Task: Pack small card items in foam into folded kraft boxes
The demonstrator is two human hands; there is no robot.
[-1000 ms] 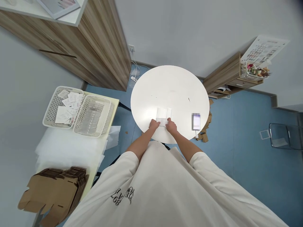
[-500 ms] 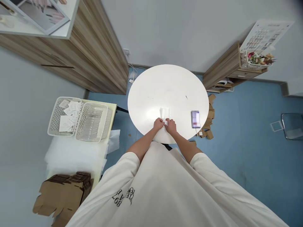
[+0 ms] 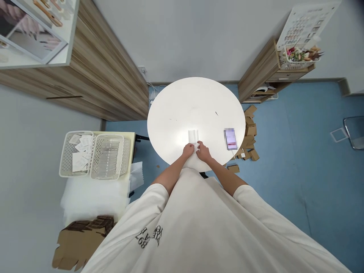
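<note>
A small, thin white sheet (image 3: 193,135), like packing foam, lies near the front edge of the round white table (image 3: 196,98). My left hand (image 3: 188,150) is closed on the sheet's near left side, with the fingers curled in. Opposite it, my right hand (image 3: 203,152) pinches the near right side with bent fingers. Between the hands the sheet seems folded or rolled; whether anything lies inside it I cannot tell. To the right of my right hand a phone (image 3: 230,138) with a lit, blurred screen rests on the table, a white cable running from it.
At the left, a side table (image 3: 129,144) bears a basket of paper cards (image 3: 76,172), a basket of transparent packs (image 3: 106,176), stacked white sheets (image 3: 93,197) and flat cardboard boxes (image 3: 76,246). Small cardboard boxes (image 3: 250,131) lie on the floor at the right. Wooden cabinets (image 3: 113,72) stand behind.
The camera view has shifted slightly. Both hands stay on the white sheet at the table's front; the right hand's fingers have moved a little, with the index finger now raised more.
</note>
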